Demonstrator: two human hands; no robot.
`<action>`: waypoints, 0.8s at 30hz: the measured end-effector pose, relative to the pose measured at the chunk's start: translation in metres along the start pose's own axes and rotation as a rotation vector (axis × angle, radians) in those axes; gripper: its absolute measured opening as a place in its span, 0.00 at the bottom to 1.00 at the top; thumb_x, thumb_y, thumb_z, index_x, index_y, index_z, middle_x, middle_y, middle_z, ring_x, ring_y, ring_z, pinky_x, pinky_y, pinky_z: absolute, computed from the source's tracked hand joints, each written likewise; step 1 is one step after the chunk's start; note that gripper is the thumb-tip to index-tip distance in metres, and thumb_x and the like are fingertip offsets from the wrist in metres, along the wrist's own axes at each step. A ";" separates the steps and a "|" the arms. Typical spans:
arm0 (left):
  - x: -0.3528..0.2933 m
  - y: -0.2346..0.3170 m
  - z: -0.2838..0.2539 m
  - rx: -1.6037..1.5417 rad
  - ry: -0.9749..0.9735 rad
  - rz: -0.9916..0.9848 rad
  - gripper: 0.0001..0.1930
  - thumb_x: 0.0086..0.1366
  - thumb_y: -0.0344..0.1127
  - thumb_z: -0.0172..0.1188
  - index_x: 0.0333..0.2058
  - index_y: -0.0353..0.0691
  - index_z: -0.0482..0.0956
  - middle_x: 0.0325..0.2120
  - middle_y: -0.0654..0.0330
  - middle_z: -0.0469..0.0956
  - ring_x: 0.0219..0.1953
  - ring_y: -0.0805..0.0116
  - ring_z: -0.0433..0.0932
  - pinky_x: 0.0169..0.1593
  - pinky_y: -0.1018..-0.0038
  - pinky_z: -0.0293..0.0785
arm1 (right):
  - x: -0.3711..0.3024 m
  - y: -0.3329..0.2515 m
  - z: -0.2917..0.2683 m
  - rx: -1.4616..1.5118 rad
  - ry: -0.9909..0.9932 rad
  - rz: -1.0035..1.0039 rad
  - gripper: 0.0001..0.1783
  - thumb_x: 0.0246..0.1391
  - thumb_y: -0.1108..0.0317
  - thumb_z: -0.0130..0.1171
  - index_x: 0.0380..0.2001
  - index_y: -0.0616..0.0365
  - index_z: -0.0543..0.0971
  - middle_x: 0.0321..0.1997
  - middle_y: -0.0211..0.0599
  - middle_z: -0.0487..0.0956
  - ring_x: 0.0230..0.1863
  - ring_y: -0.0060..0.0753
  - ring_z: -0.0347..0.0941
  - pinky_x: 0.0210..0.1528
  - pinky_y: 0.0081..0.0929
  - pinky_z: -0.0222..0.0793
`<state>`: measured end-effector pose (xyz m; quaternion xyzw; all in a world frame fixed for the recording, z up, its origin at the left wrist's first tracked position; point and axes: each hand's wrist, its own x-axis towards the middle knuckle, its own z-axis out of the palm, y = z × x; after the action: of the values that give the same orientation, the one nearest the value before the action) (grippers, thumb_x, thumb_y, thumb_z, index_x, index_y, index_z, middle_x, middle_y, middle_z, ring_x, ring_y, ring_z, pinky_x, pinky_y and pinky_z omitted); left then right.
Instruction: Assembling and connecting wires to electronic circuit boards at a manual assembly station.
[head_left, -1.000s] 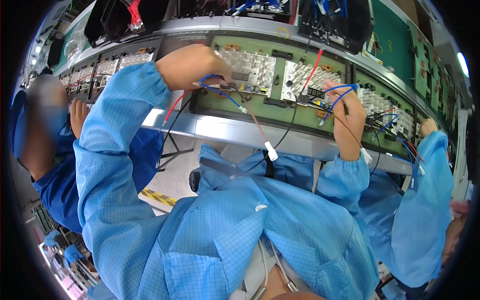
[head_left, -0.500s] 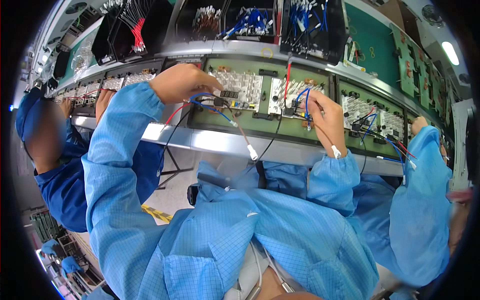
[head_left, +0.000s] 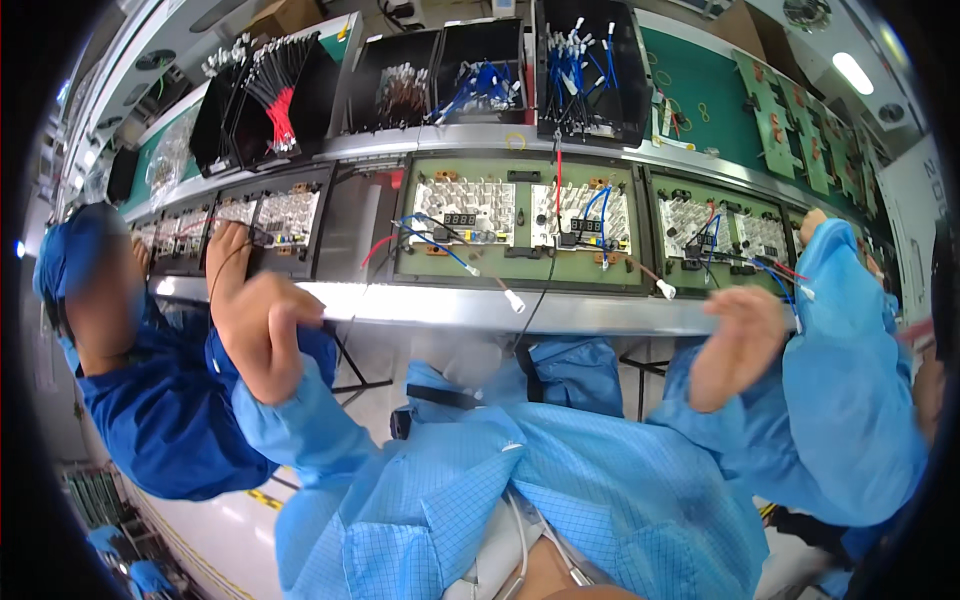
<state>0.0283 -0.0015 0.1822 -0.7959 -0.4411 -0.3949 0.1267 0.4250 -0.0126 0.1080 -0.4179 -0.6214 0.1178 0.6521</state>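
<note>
My left hand (head_left: 266, 330) is raised off the bench front edge, its fingers loosely bent and nothing visible in them. On the right, my right hand (head_left: 738, 345) hangs before the edge, smeared by motion, fingers loosely apart and seemingly holding nothing. Between them, beyond the edge, a green fixture (head_left: 520, 268) carries two white circuit boards. The left circuit board (head_left: 465, 205) has red, blue and brown wires on it. Blue wires loop up from the right circuit board (head_left: 580, 215), and a brown wire with a white connector (head_left: 665, 289) hangs over the fixture's front.
Black bins hold red-banded wires (head_left: 280, 115), brown wires (head_left: 402, 85) and blue wires (head_left: 490, 85). Another fixture (head_left: 720, 260) stands at the right. A co-worker in dark blue (head_left: 170, 400) works close on the left; a co-worker's light blue sleeve (head_left: 850, 370) reaches in on the right.
Both my hands have left the wires on the boards and drawn back toward me, the left leftward and the right rightward. The wires stay on the boards. The view has shifted slightly.
</note>
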 end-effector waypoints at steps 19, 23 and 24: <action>-0.186 0.007 0.046 -0.413 0.480 -0.336 0.29 0.71 0.52 0.34 0.51 0.30 0.71 0.43 0.46 0.75 0.33 0.58 0.78 0.34 0.70 0.74 | 0.261 0.196 0.212 -1.003 -1.403 0.580 0.21 0.56 0.54 0.49 0.27 0.63 0.78 0.28 0.44 0.81 0.23 0.35 0.78 0.24 0.33 0.76; -0.208 0.006 0.034 -0.342 0.319 -0.517 0.27 0.71 0.49 0.35 0.46 0.30 0.75 0.38 0.46 0.77 0.30 0.60 0.78 0.34 0.70 0.75 | 0.227 0.205 0.211 -1.140 -1.291 0.374 0.22 0.56 0.53 0.50 0.24 0.63 0.75 0.18 0.36 0.74 0.19 0.32 0.73 0.23 0.32 0.74; -0.210 0.001 0.034 -0.341 0.300 -0.537 0.26 0.71 0.48 0.35 0.45 0.30 0.75 0.37 0.46 0.77 0.30 0.60 0.78 0.34 0.70 0.74 | 0.227 0.210 0.209 -1.024 -1.206 0.534 0.21 0.56 0.53 0.51 0.24 0.62 0.75 0.16 0.34 0.72 0.17 0.30 0.71 0.23 0.30 0.73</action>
<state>-0.0156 -0.1099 0.0048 -0.5943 -0.5386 -0.5948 -0.0531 0.3573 0.3542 0.0992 -0.6611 -0.7208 0.1750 -0.1129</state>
